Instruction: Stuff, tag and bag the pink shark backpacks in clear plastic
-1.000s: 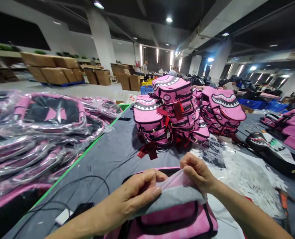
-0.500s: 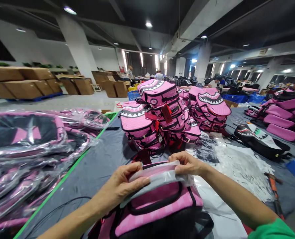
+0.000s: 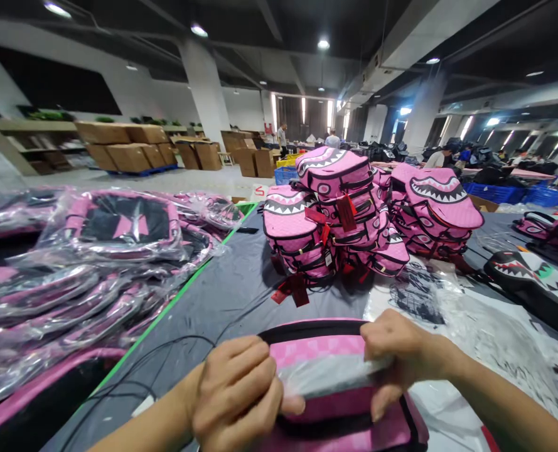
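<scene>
in the head view, the left hand (image 3: 241, 389) comes in from the lower left, its back turned up, fingers curled and thumb pointing right, closed on the near-left end of a translucent whitish-grey soft strip (image 3: 328, 375). the right hand (image 3: 391, 358) reaches in from the lower right on a bare, slanting forearm, fingers bent over and thumb below, pinching the strip's other end. the strip spans between the hands, over the upper part of a pink checkered fabric bag with black trim (image 3: 319, 345), which lies at the bottom centre, in front of the person. the bag rests on a smooth dark-grey table surface (image 3: 213, 307); a thin black cable (image 3: 166, 344) loops to its left. beyond the bag stand stacked pink backpacks with shark-mouth flaps (image 3: 335, 213), red tags (image 3: 347, 212) hanging from them. to the left, past a bright green edge strip (image 3: 166, 304), pink-and-black bags in clear plastic (image 3: 123, 220) lie heaped. on the right are printed clear plastic sheets (image 3: 481, 339) and a black-and-white shark-face bag (image 3: 533, 276). farther back, brown cardboard boxes (image 3: 128, 157) sit on a blue pallet (image 3: 154, 170) near a white column (image 3: 206, 85), and a standing person (image 3: 282, 139) shows under ceiling lamps (image 3: 323, 44).
</scene>
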Action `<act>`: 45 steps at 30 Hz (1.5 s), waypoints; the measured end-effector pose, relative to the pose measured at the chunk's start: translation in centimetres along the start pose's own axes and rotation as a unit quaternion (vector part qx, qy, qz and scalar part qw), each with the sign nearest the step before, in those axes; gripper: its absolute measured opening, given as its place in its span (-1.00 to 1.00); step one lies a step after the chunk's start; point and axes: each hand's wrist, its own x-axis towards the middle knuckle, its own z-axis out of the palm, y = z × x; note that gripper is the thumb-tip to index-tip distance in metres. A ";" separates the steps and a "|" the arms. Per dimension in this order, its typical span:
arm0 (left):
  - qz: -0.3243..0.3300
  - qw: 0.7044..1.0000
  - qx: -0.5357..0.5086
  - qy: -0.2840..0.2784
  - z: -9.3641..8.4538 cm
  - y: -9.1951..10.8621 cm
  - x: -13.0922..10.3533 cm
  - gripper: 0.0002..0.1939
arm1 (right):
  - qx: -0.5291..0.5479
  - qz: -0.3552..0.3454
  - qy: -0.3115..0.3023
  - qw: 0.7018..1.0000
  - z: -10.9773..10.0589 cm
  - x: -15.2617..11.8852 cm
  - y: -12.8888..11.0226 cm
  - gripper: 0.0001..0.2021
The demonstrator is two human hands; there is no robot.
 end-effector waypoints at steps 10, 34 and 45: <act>0.089 0.995 0.019 -0.050 -0.2 1.1 -0.7 -0.77 | -0.381 -0.074 0.025 0.921 0.2 -1.7 -3.7 -0.65; -0.192 0.817 -0.218 -0.497 1.3 0.8 10.2 -0.86 | -0.377 0.046 0.048 0.924 2.8 -5.2 -6.4 -0.72; 0.005 0.914 0.097 -0.393 0.7 3.5 8.2 -0.63 | -0.041 0.122 0.162 0.978 -0.4 -4.9 -3.1 -0.69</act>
